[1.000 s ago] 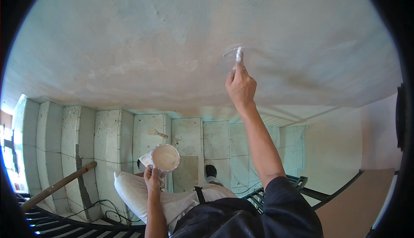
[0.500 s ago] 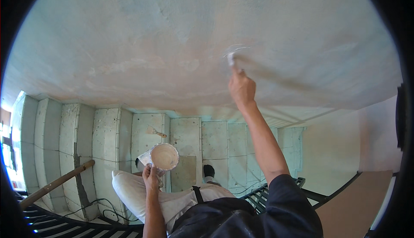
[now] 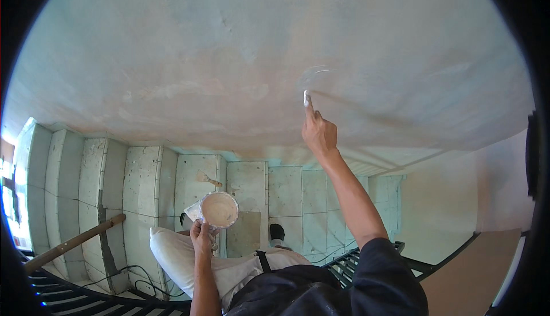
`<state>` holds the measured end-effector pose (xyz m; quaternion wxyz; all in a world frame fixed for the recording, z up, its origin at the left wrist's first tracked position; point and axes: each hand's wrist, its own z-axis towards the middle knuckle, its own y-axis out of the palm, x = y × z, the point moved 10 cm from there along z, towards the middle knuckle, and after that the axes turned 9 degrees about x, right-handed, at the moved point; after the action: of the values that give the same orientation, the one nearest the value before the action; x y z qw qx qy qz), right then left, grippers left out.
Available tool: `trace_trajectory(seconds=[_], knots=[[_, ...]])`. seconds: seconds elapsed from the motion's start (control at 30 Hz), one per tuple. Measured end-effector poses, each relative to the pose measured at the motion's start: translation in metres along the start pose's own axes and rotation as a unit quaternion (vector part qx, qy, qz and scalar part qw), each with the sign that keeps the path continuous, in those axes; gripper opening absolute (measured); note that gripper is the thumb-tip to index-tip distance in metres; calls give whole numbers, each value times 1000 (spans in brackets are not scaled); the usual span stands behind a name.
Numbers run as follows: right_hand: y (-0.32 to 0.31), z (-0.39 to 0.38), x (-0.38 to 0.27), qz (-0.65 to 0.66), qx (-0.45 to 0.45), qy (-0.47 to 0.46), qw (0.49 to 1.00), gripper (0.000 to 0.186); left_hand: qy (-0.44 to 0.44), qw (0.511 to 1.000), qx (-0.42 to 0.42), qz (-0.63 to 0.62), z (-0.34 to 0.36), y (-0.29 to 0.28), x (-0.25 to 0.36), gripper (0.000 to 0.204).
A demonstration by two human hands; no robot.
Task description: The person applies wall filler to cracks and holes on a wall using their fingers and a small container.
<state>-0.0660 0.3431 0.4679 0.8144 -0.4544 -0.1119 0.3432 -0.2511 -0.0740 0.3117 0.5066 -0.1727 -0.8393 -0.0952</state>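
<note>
My right hand [image 3: 319, 134] reaches up to the wall [image 3: 189, 35], its index finger stretched out and the other fingers curled. White paste coats that fingertip, which touches or nearly touches the wall just below a thin curved white smear [image 3: 315, 74]. My left hand [image 3: 201, 238] is closed on the near left edge of a round tub [image 3: 220, 210] above my lap. The tub holds cream-coloured paste, and its rim is smeared white. Something white and flat [image 3: 193, 210] sticks out beside the tub, partly hidden by it.
Tiled steps [image 3: 140, 173] run along the foot of the wall. A small wooden-handled tool [image 3: 209, 179] lies on one step. At the left are a wooden pole [image 3: 77, 243] and a dark cable [image 3: 150, 279]. Dark metal railing [image 3: 344, 264] stands close beside me.
My right hand has drawn down the wall a little, with its fingertip now lower and below the white smear. My left hand and the tub stay nearly still.
</note>
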Motion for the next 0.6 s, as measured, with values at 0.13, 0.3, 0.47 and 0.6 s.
trace_trajectory(seconds=[0.13,0.3,0.47,0.6], knots=[[-22,20,-17,22,56,-37,997,71,4,1000,-10,-7,4,-1,-3,12],[-9,19,8,-29,23,19,999,72,-5,1000,-9,-16,-1,2,-4,14],[-29,17,23,34,79,87,993,69,-2,1000,15,-5,-4,0,-4,14],[-8,28,-1,9,64,18,998,72,7,1000,-16,-4,5,0,-5,14]])
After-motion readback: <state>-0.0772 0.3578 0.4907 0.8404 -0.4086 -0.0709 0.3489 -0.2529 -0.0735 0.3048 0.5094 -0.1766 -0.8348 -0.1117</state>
